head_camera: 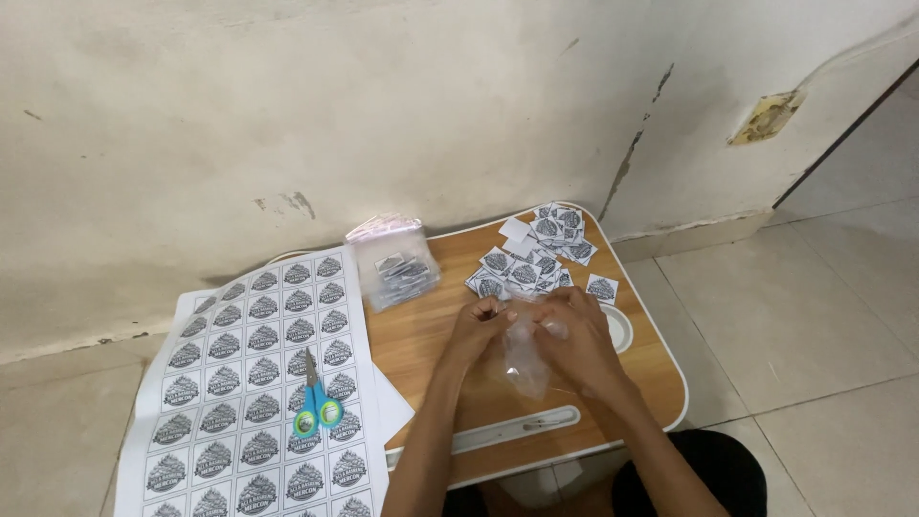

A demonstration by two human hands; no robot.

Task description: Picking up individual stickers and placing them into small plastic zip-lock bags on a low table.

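My left hand (481, 324) and my right hand (572, 337) meet over the middle of a small wooden lap table (421, 330). Both pinch the top of a small clear plastic bag (525, 362) that hangs between them. Just beyond my fingers lies a loose pile of cut square labels (538, 254) printed in black and white. A stack of clear bags with labels inside (394, 260) lies at the table's back left.
A large uncut sheet of the same printed labels (258, 373) overlaps the table's left edge, with blue and green scissors (316, 402) lying on it. The table stands against a cracked white wall (383, 115). Tiled floor (823, 325) extends to the right.
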